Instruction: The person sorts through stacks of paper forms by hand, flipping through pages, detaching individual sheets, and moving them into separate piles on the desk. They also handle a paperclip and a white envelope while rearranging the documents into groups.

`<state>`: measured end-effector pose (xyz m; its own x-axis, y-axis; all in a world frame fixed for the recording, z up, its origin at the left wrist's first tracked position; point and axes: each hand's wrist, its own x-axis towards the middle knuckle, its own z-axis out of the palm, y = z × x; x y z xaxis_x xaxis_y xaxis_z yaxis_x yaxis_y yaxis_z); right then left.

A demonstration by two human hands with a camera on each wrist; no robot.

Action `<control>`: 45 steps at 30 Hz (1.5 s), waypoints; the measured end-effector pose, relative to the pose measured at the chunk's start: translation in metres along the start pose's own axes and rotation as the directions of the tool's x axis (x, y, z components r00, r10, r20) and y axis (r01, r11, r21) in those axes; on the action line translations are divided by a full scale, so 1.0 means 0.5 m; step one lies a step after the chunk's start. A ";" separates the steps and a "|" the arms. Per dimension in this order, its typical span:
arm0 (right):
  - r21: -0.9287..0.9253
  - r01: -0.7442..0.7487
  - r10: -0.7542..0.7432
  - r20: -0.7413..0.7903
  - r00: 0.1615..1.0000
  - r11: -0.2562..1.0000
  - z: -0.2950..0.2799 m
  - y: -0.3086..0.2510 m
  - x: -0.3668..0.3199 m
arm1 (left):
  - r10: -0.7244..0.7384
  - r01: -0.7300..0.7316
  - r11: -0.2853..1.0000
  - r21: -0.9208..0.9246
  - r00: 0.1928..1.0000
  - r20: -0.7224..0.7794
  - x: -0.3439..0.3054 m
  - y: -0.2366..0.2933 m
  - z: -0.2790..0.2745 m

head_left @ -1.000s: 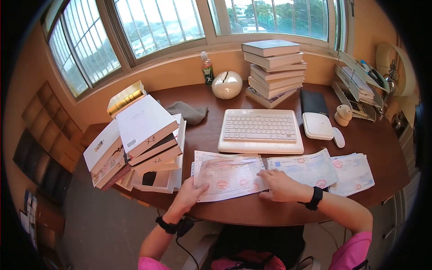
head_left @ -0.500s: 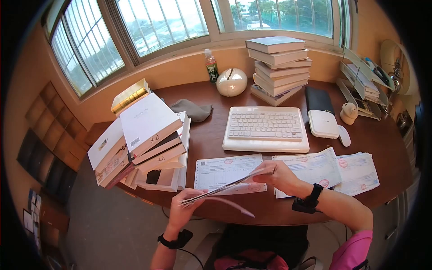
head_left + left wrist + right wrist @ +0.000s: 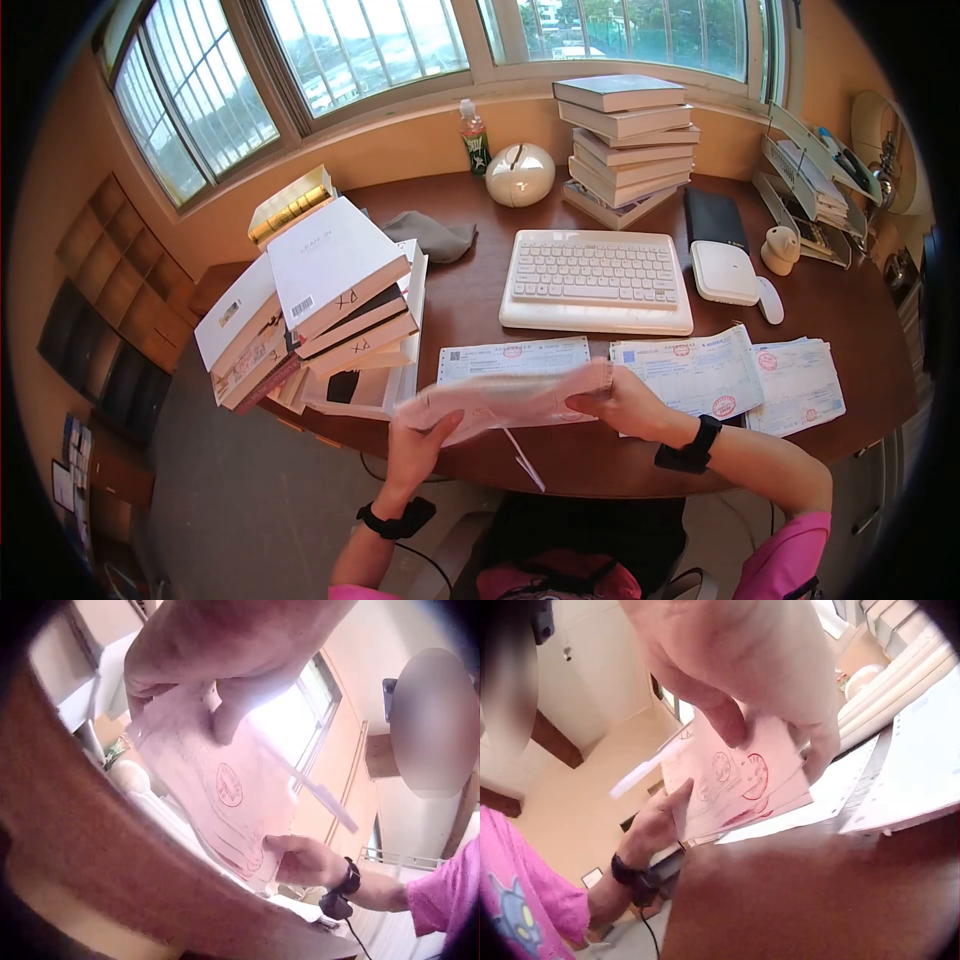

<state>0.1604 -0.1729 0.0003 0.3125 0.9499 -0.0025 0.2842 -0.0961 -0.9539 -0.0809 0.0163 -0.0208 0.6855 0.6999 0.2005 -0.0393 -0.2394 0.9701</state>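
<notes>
A thin sheaf of pinkish papers with red stamps is held between both hands above the desk's front edge. At its left end the left hand pinches it, thumb on top; the right hand pinches the other end. In the left wrist view the papers bend slightly, with a round red stamp facing up. Several sheets overlap in the right wrist view. A narrow strip hangs below the sheaf. Behind it a printed form lies flat, partly covered.
Two more groups of stamped forms lie at the right. Beyond are a white keyboard, a white box, a mouse and a tall book stack. Leaning books stand at the left, beside a grey cloth.
The sheaf was lifted off the desk, uncovering the form beneath. Seen nearly edge-on half a second ago, it now shows its face. The right hand, earlier resting on it, now pinches its end.
</notes>
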 end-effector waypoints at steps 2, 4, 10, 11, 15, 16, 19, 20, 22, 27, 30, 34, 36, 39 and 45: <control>0.099 -0.355 0.354 0.031 0.935 0.930 -0.005 -0.061 -0.010 | 0.040 -0.037 0.998 0.042 0.997 -0.073 0.025 0.025 0.011; 0.228 -0.275 0.289 -0.032 0.957 0.934 0.011 -0.012 -0.001 | 0.114 -0.096 0.979 0.181 0.989 -0.092 0.056 0.008 0.003; 0.014 -0.426 0.420 -0.201 0.885 0.905 0.020 0.017 0.009 | 0.104 -0.141 0.395 0.908 0.989 0.108 0.086 -0.073 0.019; -0.058 -0.398 0.381 -0.189 0.905 0.916 0.020 0.010 0.005 | 0.105 -0.144 0.393 0.908 0.988 0.111 0.091 -0.081 0.018; -0.150 -0.362 0.324 -0.231 0.918 0.920 0.034 0.046 0.014 | -0.055 -0.027 0.649 0.760 0.995 0.082 0.101 -0.122 -0.002; -0.015 -0.400 0.385 -0.232 0.893 0.917 0.034 0.024 0.018 | 0.038 -0.099 0.706 0.702 0.994 0.102 0.104 -0.131 -0.006; 0.165 -0.418 0.443 -0.162 0.882 0.893 0.024 -0.012 0.015 | -0.191 0.147 0.927 0.345 0.977 0.098 0.117 -0.129 -0.005; 0.213 -0.404 0.432 -0.107 0.895 0.890 0.021 -0.016 0.016 | -0.189 0.145 0.927 0.347 0.977 0.096 0.114 -0.122 -0.005; 0.069 -0.367 0.374 -0.173 0.911 0.928 0.029 0.023 0.012 | -0.129 0.089 0.900 0.427 0.989 0.066 0.099 -0.089 0.000; -0.149 -0.348 0.311 -0.225 0.923 0.925 0.037 0.055 0.004 | 0.066 -0.078 0.926 0.369 0.997 0.044 0.017 0.001 0.028; -0.192 -0.377 0.336 -0.212 0.918 0.906 0.038 0.036 0.002 | -0.090 0.058 0.866 0.496 0.995 0.041 -0.010 0.008 0.017; -0.136 -0.316 0.284 -0.213 0.935 0.939 0.031 0.052 0.001 | -0.009 0.011 0.958 0.286 1.000 -0.008 -0.034 -0.001 0.007; -0.156 -0.269 0.235 -0.206 0.950 0.951 0.022 0.058 0.000 | 0.000 0.007 0.978 0.210 0.999 -0.033 -0.046 -0.017 -0.002; 0.133 -0.249 0.266 -0.135 0.954 0.959 -0.001 0.040 -0.002 | 0.120 -0.112 0.990 0.084 0.988 -0.100 -0.061 -0.038 -0.017; 0.209 -0.078 0.114 -0.166 0.980 0.975 -0.040 -0.036 -0.031 | 0.108 -0.116 0.989 -0.094 0.990 -0.088 -0.069 -0.043 -0.033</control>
<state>0.1687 -0.1918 0.0236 0.4888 0.8703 -0.0610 0.0637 -0.1054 -0.9924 -0.1156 0.0087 -0.0464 0.6108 0.7262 0.3155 -0.1867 -0.2552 0.9487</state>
